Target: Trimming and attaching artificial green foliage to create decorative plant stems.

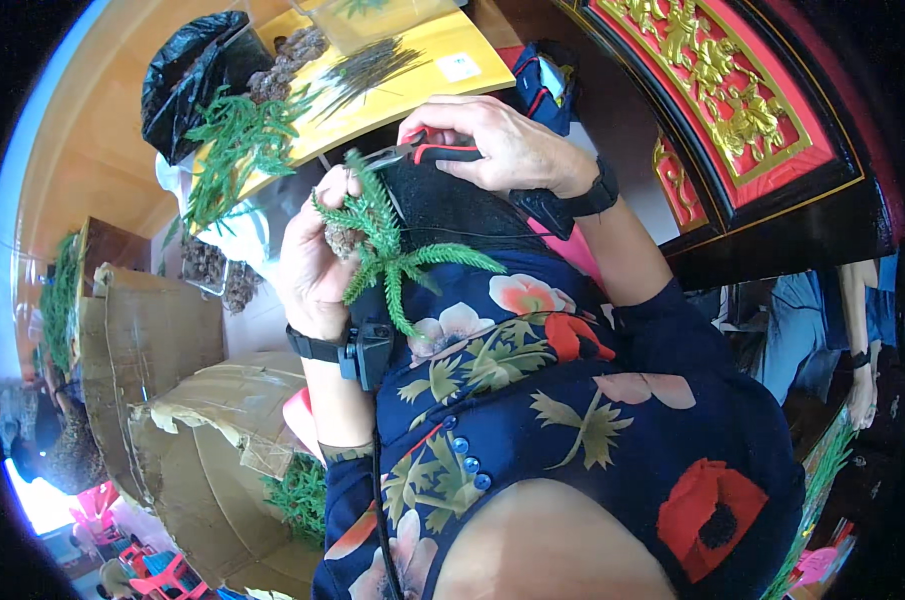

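Observation:
My left hand (318, 250) is closed round a green artificial pine sprig (388, 235), whose needled arms spread out to the right and downward. A brown pine cone (343, 238) sits at the sprig's base beside my palm. In my right hand (498, 145) is a pair of pliers (443, 153) with red and black handles. Their metal jaws point left and meet the top of the sprig near my left fingertips. A thin dark wire (453, 232) runs rightward from the sprig. Whether the jaws grip anything is hard to make out.
On the yellow table (463, 40) lie dark wires (368, 75), more green sprigs (238, 150), pine cones (288, 62) and a black plastic bag (198, 75). Cardboard boxes (153, 340) stand at left. A red and gold carved panel (723, 90) rises at right; another person's arm (861, 340) hangs below it.

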The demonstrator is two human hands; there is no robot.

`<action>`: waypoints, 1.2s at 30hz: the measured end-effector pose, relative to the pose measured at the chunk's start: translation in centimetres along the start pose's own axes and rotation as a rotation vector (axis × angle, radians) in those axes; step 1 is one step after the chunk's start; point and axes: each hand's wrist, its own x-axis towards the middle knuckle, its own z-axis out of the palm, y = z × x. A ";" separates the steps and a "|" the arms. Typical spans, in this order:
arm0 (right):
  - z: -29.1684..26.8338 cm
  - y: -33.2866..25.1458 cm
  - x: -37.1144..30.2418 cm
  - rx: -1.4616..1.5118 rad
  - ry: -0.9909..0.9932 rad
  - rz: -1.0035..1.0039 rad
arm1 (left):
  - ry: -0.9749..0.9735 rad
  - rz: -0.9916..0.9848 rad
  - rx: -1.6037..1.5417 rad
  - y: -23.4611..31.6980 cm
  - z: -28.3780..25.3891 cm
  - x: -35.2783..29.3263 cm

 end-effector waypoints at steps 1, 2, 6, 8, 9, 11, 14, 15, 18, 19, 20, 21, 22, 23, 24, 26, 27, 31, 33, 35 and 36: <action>0.1 -0.2 0.1 0.002 -0.002 -0.002 | -0.027 -0.027 -0.037 -0.2 -0.7 0.1; 0.1 -0.6 0.1 0.013 -0.002 -0.015 | -0.053 -0.054 -0.075 -0.4 -1.2 0.1; -0.1 -1.0 0.1 0.044 -0.004 0.005 | -0.071 -0.110 -0.068 -0.8 -1.0 0.3; -0.2 -0.9 0.0 0.075 -0.021 0.080 | -0.068 -0.086 -0.048 -0.9 -0.6 0.5; -0.2 -0.8 0.0 0.074 -0.022 0.084 | -0.067 -0.060 -0.027 -0.8 -0.4 0.7; -0.6 -1.1 -0.1 -0.037 -0.016 0.145 | -0.065 -0.026 0.006 -0.5 0.9 0.7; -0.1 -1.6 0.0 -0.136 -0.032 0.265 | 0.367 0.329 0.676 -0.2 2.9 0.9; 0.2 -1.9 0.1 -0.179 -0.048 0.352 | 0.369 0.332 0.674 -0.4 2.8 0.9; 0.5 -2.4 0.2 -0.227 -0.049 0.428 | 0.539 0.417 0.850 -1.0 2.5 0.7; 0.5 -2.6 0.2 -0.228 -0.032 0.422 | 0.540 0.419 0.848 -1.0 2.6 0.6; 0.5 -2.6 0.2 -0.229 -0.016 0.414 | 0.526 0.417 0.816 -0.9 2.7 0.6; 0.4 -2.5 0.1 -0.230 -0.018 0.411 | 0.513 0.416 0.786 -0.8 2.9 0.5; 0.2 -2.2 0.0 -0.228 0.005 0.332 | 0.499 0.416 0.756 -0.7 2.9 0.4; 0.0 -1.8 -0.2 -0.224 0.029 0.256 | 0.501 0.417 0.756 -0.6 2.8 0.4; -0.1 -1.5 -0.3 -0.219 0.053 0.180 | 0.464 0.414 0.709 -0.5 2.7 0.4; -0.3 -1.0 -0.2 -0.191 0.055 0.150 | 0.389 0.408 0.617 -0.3 2.4 0.4; -0.3 -0.8 -0.1 -0.163 0.059 0.121 | 0.391 0.407 0.617 -0.2 2.2 0.4; -0.2 -0.6 0.0 -0.090 0.080 0.050 | 0.245 0.293 0.491 0.3 2.1 0.1; 0.0 -0.4 0.1 -0.064 0.087 0.030 | 0.217 0.203 0.362 0.5 2.3 -0.3; 0.2 0.1 0.1 -0.107 0.122 -0.020 | 0.207 0.158 0.296 0.5 2.2 -0.3; 0.3 0.2 0.2 -0.129 0.139 -0.044 | 0.210 0.178 0.366 0.4 2.1 -0.2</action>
